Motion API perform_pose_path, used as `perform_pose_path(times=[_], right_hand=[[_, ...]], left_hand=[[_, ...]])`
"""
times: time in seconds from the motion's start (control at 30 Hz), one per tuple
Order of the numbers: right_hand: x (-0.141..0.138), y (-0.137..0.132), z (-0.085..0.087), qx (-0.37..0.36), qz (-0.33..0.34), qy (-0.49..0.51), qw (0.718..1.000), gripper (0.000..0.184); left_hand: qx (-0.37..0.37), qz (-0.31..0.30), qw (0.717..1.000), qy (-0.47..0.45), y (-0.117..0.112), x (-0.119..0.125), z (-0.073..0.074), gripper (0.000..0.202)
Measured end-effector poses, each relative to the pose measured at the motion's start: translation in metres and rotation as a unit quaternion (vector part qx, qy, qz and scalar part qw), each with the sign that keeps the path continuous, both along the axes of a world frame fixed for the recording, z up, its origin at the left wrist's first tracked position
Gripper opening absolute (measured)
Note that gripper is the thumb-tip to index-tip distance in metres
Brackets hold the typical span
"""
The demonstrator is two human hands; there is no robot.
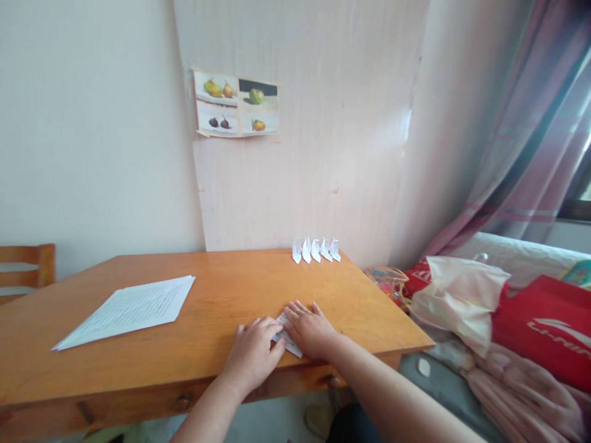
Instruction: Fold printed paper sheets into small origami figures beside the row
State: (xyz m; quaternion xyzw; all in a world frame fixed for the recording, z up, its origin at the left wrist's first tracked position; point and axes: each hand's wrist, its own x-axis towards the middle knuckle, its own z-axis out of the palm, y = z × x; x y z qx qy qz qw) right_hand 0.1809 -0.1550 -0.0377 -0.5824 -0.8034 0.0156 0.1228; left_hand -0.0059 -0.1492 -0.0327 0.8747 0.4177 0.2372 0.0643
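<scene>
Near the front edge of the wooden table (221,295) lies a small folded piece of printed paper (287,335). My left hand (253,354) presses on its left side with fingers curled down onto it. My right hand (309,329) lies flat over its right side, fingers stretched forward. Most of the paper is hidden under both hands. At the table's far edge stands a row of several small folded white paper figures (316,250), well away from both hands.
A stack of printed sheets (129,309) lies on the table's left half. A wooden chair (28,267) stands at far left. To the right sit a bed with a red bag (549,335), a plastic bag (462,295) and pink cloth (521,394). A fruit picture (236,103) hangs on the board behind.
</scene>
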Motion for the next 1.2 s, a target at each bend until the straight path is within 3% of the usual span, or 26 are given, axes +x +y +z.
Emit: perform_pose_path(times=[0.17, 0.33, 0.47, 0.6, 0.8, 1.07, 1.2], right_hand=[[0.004, 0.003, 0.000, -0.010, 0.020, 0.008, 1.000, 0.047], [0.013, 0.009, -0.001, -0.011, -0.003, 0.044, 0.999, 0.048], [0.018, -0.004, 0.004, 0.017, -0.014, 0.077, 0.997, 0.048], [0.013, -0.036, 0.008, 0.076, 0.099, 0.149, 0.981, 0.044], [0.000, -0.070, -0.001, 0.071, 0.125, 0.064, 0.988, 0.048], [0.000, -0.073, -0.005, 0.078, 0.117, 0.025, 0.990, 0.052], [0.001, -0.073, -0.006, 0.086, 0.122, 0.024, 0.988, 0.052]], left_hand=[[-0.020, -0.011, 1.000, -0.012, 0.000, 0.000, 0.005, 0.022], [-0.045, -0.017, 0.999, -0.023, 0.008, -0.001, 0.002, 0.031], [-0.050, -0.022, 0.998, -0.043, 0.010, -0.002, -0.001, 0.029], [-0.058, -0.031, 0.996, -0.063, 0.009, -0.002, -0.003, 0.026], [-0.083, -0.046, 0.989, -0.111, 0.014, -0.004, -0.008, 0.023], [-0.121, -0.023, 0.966, -0.226, 0.026, -0.011, -0.011, 0.031], [-0.106, -0.004, 0.970, -0.221, 0.022, -0.012, -0.011, 0.027]])
